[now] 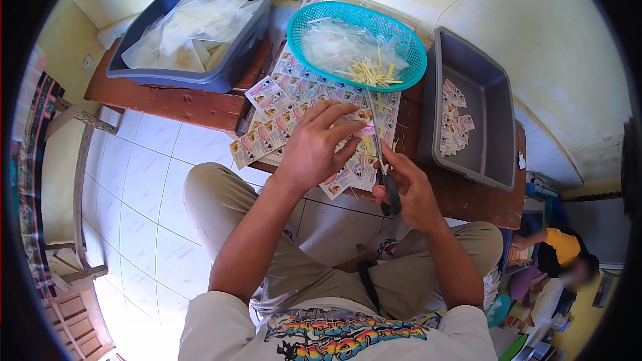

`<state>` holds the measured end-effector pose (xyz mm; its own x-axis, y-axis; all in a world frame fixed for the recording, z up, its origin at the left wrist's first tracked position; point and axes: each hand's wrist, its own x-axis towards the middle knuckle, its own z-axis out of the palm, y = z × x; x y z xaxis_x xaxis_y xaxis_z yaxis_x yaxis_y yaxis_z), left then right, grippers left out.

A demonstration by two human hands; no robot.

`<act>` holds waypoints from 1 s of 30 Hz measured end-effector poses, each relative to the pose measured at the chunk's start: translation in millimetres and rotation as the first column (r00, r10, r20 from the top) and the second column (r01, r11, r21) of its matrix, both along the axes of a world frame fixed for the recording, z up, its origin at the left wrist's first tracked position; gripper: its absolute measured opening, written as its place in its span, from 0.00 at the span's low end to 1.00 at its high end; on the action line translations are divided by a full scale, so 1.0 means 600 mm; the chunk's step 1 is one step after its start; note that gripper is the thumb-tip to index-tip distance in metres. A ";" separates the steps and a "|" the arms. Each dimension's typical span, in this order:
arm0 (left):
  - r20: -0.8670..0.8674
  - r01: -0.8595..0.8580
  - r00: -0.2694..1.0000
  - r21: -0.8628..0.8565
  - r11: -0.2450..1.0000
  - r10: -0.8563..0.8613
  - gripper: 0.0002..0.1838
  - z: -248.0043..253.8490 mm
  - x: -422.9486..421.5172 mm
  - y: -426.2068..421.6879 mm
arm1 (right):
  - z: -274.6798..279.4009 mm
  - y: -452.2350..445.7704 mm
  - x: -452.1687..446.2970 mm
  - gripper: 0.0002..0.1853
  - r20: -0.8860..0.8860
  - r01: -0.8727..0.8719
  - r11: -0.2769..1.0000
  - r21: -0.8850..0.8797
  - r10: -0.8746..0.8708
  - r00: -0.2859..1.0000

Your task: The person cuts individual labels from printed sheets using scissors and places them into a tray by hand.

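The reddish-brown desk [468, 195] was biggest, running from 10 to 3 o'clock. Blue tub [231, 81] sat at 10 to 11 o'clock, loaded with translucent sheets [194, 27]. Dark grey tub [483, 93] sat at 2 o'clock, small printed labels [455, 119] loose on its 9 o'clock side. Printed sheets [266, 135] were spread at 11 to 12 o'clock, overlapping, part of them under the teal mesh basket [416, 60] at 12 o'clock. Basket held clear plastic [331, 45] plus thin yellow strips [374, 72] at its lower edge. Left hand [314, 144], just off centre toward 12, was half open, palm down, fingers bent over the printed sheets, fingertips by a printed piece [365, 131]; couldn't tell if it was pinched. Right hand [413, 190], at 4 o'clock, was closed around the black handles of the scissors [376, 127]. Blades pointed to 12 o'clock, right beside the printed piece, tips near the basket rim. Whether the blades were parted: couldn't tell.
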<state>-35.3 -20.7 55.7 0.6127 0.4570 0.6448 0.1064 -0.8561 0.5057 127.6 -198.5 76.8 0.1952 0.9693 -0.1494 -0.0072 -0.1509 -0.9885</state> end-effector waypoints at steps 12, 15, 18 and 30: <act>0.004 0.003 1.000 -0.010 1.000 -0.003 0.17 -0.002 0.001 0.001 | -0.001 0.002 -0.004 0.47 -0.014 0.015 1.000 0.001 -0.015 1.000; 0.008 0.005 1.000 -0.008 1.000 -0.005 0.17 -0.003 0.001 0.001 | 0.002 0.002 -0.004 0.47 -0.008 0.017 1.000 -0.009 -0.018 1.000; 0.013 0.001 1.000 -0.001 1.000 -0.001 0.17 -0.003 0.001 0.001 | 0.002 0.001 -0.005 0.47 -0.024 0.019 1.000 -0.025 -0.020 1.000; 0.007 -0.004 1.000 0.005 1.000 0.004 0.15 -0.005 0.001 0.001 | -0.003 0.002 -0.006 0.44 -0.024 0.025 1.000 -0.007 -0.026 0.999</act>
<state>-34.7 -20.2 52.6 0.6066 0.4562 0.6511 0.1066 -0.8583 0.5020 124.1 -197.4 75.3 0.2161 0.9631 -0.1606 -0.0352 -0.1567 -0.9870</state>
